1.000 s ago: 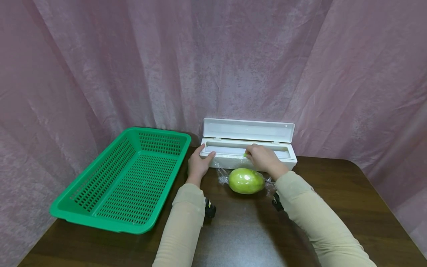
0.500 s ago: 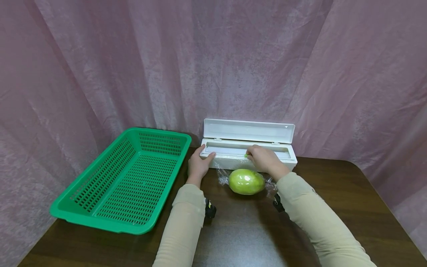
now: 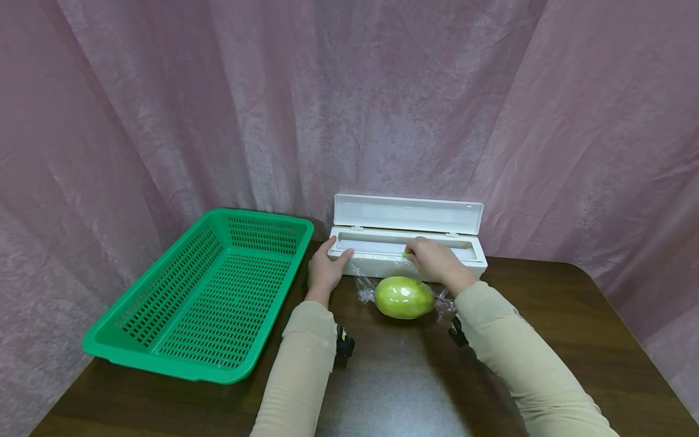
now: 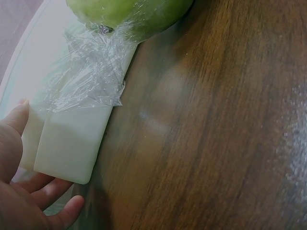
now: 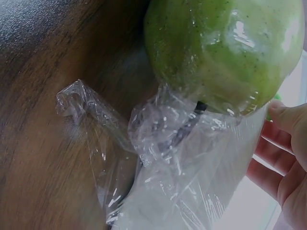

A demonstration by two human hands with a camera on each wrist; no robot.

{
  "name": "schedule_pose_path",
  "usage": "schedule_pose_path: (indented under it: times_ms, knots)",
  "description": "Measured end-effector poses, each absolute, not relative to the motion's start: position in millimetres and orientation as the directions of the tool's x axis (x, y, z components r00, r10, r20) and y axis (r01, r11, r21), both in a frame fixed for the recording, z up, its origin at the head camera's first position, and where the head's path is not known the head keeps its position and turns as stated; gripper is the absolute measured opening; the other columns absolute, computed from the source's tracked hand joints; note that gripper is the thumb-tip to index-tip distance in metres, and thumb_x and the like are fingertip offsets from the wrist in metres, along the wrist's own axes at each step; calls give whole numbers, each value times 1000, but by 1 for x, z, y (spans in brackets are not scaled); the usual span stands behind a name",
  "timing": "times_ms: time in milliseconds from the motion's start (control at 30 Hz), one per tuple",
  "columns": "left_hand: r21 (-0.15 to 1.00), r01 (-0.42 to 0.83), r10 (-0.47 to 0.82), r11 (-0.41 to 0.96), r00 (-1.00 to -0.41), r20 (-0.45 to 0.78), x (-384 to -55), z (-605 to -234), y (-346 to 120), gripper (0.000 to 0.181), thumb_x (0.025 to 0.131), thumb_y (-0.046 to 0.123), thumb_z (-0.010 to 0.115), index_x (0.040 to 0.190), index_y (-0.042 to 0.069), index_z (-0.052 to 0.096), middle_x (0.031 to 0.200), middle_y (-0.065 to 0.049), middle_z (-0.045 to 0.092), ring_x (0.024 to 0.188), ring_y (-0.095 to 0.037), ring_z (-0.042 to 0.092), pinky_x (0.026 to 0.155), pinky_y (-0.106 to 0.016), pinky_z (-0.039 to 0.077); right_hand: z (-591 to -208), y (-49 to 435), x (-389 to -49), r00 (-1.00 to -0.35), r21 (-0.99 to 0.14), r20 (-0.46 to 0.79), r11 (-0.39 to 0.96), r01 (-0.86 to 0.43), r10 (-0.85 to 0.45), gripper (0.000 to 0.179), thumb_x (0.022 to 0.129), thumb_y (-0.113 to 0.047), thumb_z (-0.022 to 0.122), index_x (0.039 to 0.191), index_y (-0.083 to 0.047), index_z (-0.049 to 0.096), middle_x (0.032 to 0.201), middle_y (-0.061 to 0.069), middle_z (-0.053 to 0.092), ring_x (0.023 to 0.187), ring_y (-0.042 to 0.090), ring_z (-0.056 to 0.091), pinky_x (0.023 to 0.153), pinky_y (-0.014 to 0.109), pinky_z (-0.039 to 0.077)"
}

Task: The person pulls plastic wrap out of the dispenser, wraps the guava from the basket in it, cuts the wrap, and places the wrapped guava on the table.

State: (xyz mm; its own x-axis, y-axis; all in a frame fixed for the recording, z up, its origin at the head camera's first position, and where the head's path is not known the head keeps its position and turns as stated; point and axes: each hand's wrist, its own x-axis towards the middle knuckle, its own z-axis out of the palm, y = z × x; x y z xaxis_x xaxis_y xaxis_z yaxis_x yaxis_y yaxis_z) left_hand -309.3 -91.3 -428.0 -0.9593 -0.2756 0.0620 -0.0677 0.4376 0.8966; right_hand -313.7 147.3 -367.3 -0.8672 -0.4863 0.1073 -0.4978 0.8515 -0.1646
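Note:
A white cling film dispenser (image 3: 371,264) stands against the curtain with its lid (image 3: 406,213) raised and a white roll (image 3: 377,247) inside. My left hand (image 3: 323,272) grips the dispenser's left end. On its front edge, my right hand (image 3: 434,260) pinches a small green slide cutter (image 3: 405,255), mostly hidden by the fingers. In front lies a green pear (image 3: 404,297) wrapped in clear cling film (image 4: 91,72), which bunches at both its ends and reaches to the dispenser. A dark stem (image 5: 200,107) shows through the film in the right wrist view.
To the left, a green perforated plastic basket (image 3: 267,315) stands on the dark wooden table (image 3: 382,388). A pink curtain (image 3: 409,91) hangs behind and around the table. The table's right edge slopes away beyond the right arm.
My right hand has slid slightly to the right along the dispenser's front edge with the slide cutter. The left hand, dispenser and pear stay almost in place.

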Motion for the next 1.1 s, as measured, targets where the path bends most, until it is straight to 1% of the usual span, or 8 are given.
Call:
schedule_pose_path:
  times_ms: [200,300,433,567,700,833,900,1100]
  knots:
    - [897,-70,-275,436,-960,59,-308,-427,-91,63,85,45,67,141,25,46,145,-3,45,135,-27,39,108,-44,35,-370,150,-316,-873,-199,104,850,-488,-477,20,95,-15,55,109,-4,63,105,11,64,96,27,62,84,42,51]
    - [899,-69,-279,433,-959,60,-308,-427,-91,64,85,44,67,141,24,45,146,-4,45,136,-27,39,108,-44,35,-373,151,-318,-884,-289,90,837,-464,-459,22,95,-15,56,111,-3,64,106,13,65,98,28,62,85,42,51]
    - [901,-74,-282,426,-958,55,-308,-426,-91,64,85,44,67,141,23,45,146,-5,44,136,-28,38,109,-44,35,-375,153,-320,-912,-443,67,808,-390,-404,24,93,-17,59,110,0,63,105,16,65,99,29,61,86,43,50]
    - [902,-78,-278,425,-959,48,-308,-426,-89,64,86,44,66,142,24,45,146,-5,44,136,-28,38,109,-44,35,-379,152,-320,-942,-516,71,797,-316,-327,31,91,-25,63,108,2,62,105,18,64,98,31,60,85,44,49]
    - [900,-78,-276,428,-960,48,-308,-427,-88,64,86,44,66,142,24,44,146,-6,44,136,-28,38,109,-45,34,-387,148,-318,-965,-539,100,803,-256,-241,36,91,-32,62,106,2,62,107,20,64,98,32,61,85,46,49]
    - [898,-81,-275,432,-960,45,-308,-427,-89,64,86,44,66,142,24,44,146,-5,44,136,-28,38,109,-44,34,-395,145,-316,-973,-558,147,798,-228,-175,35,92,-33,61,102,1,61,105,19,64,94,30,61,84,47,49]
    - [898,-79,-273,434,-961,47,-308,-427,-89,64,86,44,66,142,24,44,147,-6,44,136,-28,38,109,-44,34,-397,144,-314,-973,-569,177,792,-223,-147,36,91,-33,61,103,1,61,106,19,64,93,30,61,84,46,49]
    - [898,-73,-267,433,-962,51,-308,-426,-89,64,86,45,66,142,24,43,147,-6,43,136,-29,38,109,-45,34,-402,137,-307,-972,-581,230,795,-175,-46,39,90,-36,61,106,-1,60,110,17,63,100,33,60,87,46,48]
